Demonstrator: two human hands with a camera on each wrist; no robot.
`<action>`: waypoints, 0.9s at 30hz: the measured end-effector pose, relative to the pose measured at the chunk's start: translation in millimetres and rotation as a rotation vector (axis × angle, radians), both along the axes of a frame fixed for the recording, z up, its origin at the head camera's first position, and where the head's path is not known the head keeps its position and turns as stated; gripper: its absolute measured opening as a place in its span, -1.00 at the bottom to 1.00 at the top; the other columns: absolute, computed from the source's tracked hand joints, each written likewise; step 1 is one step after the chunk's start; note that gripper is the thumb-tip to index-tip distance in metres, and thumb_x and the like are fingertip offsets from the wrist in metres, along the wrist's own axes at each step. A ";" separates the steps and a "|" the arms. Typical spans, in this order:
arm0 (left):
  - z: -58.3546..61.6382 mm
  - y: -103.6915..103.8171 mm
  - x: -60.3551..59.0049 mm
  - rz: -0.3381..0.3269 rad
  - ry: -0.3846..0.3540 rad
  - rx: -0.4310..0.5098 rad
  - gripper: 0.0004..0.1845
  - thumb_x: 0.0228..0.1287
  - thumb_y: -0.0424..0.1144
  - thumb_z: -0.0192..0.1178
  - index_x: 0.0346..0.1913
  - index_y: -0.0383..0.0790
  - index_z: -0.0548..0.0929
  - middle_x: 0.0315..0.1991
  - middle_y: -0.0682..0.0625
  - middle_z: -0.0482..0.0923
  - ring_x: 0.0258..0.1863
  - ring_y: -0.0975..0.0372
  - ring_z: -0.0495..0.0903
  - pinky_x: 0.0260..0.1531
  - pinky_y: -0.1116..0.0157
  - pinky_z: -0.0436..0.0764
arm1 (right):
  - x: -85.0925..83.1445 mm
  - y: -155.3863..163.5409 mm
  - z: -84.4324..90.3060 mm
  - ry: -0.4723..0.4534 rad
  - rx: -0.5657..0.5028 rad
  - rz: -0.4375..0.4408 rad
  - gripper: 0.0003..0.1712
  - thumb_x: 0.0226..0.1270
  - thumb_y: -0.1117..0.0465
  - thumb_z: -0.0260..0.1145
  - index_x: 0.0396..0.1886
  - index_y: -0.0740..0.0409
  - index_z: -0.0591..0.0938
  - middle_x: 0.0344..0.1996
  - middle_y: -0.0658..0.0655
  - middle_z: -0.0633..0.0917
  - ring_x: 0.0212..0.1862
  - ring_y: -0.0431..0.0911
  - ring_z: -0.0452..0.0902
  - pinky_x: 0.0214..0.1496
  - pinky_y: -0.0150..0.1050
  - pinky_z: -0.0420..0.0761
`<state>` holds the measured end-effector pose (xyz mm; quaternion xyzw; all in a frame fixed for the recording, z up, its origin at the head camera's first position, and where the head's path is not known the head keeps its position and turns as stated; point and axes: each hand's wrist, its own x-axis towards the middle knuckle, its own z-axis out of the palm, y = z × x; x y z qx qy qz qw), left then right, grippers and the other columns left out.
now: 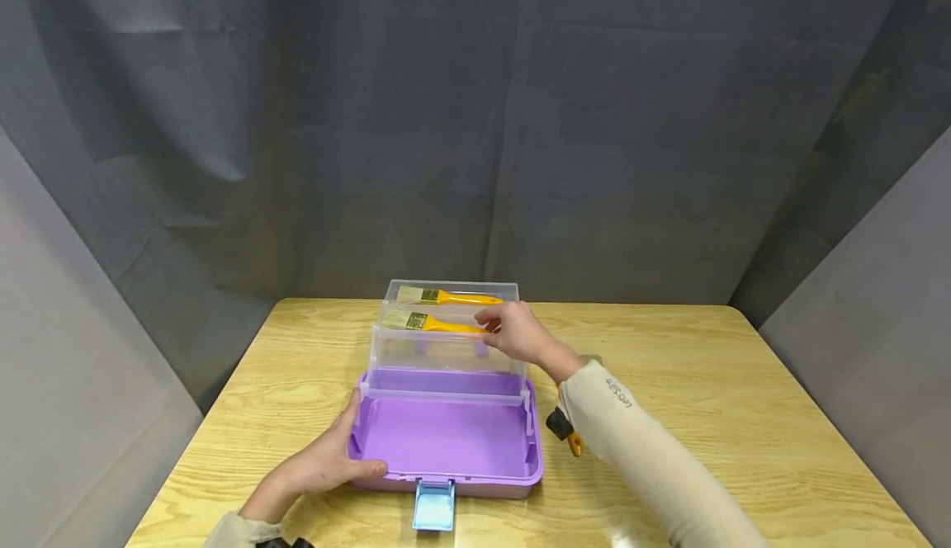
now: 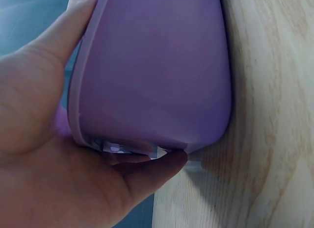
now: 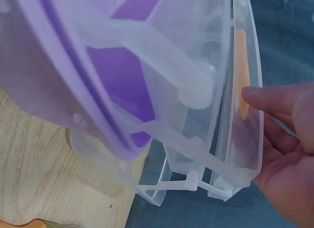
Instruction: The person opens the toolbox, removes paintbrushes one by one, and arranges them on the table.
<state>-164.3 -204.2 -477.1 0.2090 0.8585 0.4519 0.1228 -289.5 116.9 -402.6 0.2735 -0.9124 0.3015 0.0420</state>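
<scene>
Left hand [image 1: 319, 465] gripped the purple box [image 1: 446, 436], right hand [image 1: 516, 333] pinched a clear tray [image 1: 446, 350]; sleeve print [image 1: 618, 392] looked unreadable, maybe "LES SIM".

The right sleeve [image 1: 654, 457] hides most of an orange-and-black tool [image 1: 565, 431] on the bench [image 1: 743, 416]. The right hand [image 1: 520, 333] covers the near brush's [image 1: 431, 323] handle end. The blue latch [image 1: 434, 505] is partly cut off.

Light plywood table [image 1: 743, 399] across the lower frame, grain visible. Behind and at both sides, wrinkled grey fabric backdrop [image 1: 475, 119] filling the upper frame. Even, soft lighting.
</scene>
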 end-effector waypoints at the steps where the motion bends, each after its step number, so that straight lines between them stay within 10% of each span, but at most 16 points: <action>1: 0.1 0.1 -0.1 0.000 -0.001 0.000 0.32 0.02 -0.11 0.43 0.43 -0.36 -0.49 0.45 -0.37 -0.47 0.40 -0.21 -0.32 0.29 -0.16 -0.17 | -0.1 0.3 0.2 -0.013 -0.011 -0.005 -0.64 0.08 0.35 0.44 -0.07 0.31 0.68 -0.19 0.17 0.72 -0.19 -0.07 0.66 -0.12 -0.25 0.63; 27: -1.3 -1.5 -0.9 0.020 -0.019 -0.025 0.31 0.03 -0.08 0.43 0.43 -0.40 -0.47 0.44 -0.41 -0.46 0.40 -0.22 -0.31 0.29 -0.15 -0.17 | 7.1 -29.4 12.5 -0.192 -0.383 -0.149 -0.72 0.10 0.30 0.44 -0.13 0.20 0.74 -0.24 0.11 0.73 -0.38 -0.14 0.58 -0.34 -0.34 0.61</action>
